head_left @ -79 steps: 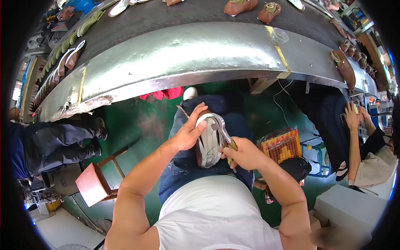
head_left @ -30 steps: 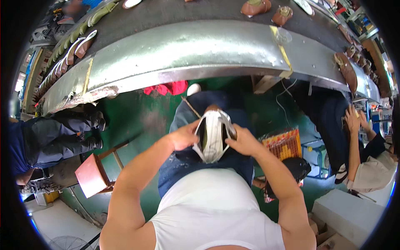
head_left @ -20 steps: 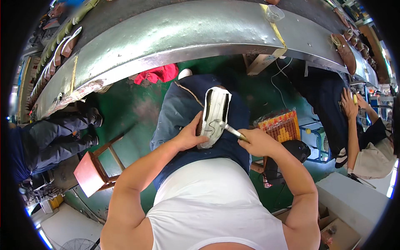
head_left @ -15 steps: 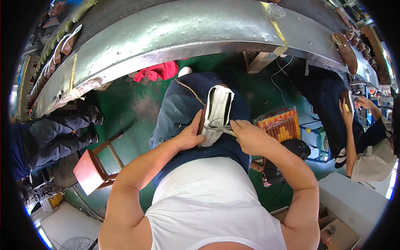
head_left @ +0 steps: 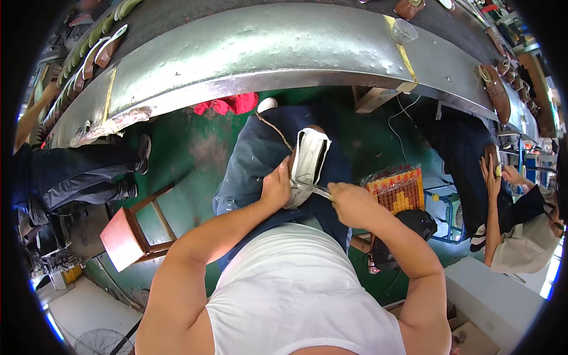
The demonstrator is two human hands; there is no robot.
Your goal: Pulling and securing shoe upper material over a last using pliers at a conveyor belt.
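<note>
On my lap lies a shoe [head_left: 310, 160], sole side up, with a pale bottom and a white edge around it. My left hand [head_left: 277, 186] is closed around its left side, and the thumb lies along the brown upper. In my right hand [head_left: 351, 202] is a metal hand tool [head_left: 321, 190], gripped by its handle. Its tip meets the shoe's pale bottom near the end closest to me; the exact kind of tool cannot be made out. A brown cord [head_left: 274, 129] runs across my dark trousers to the shoe.
Ahead stands a metal-edged bench [head_left: 254, 56] with a clear plastic cup [head_left: 404, 31] and rows of shoes. A red stool [head_left: 125, 236] is at left, a beaded seat mat [head_left: 397, 190] at right. A co-worker [head_left: 526, 231] handles a shoe at right; another person's legs [head_left: 89, 171] show at left.
The tool has turned flatter, and my right hand has moved slightly down with it. The shoe stays in my left hand. The person at left has shifted, with an arm now reaching toward the bench.
</note>
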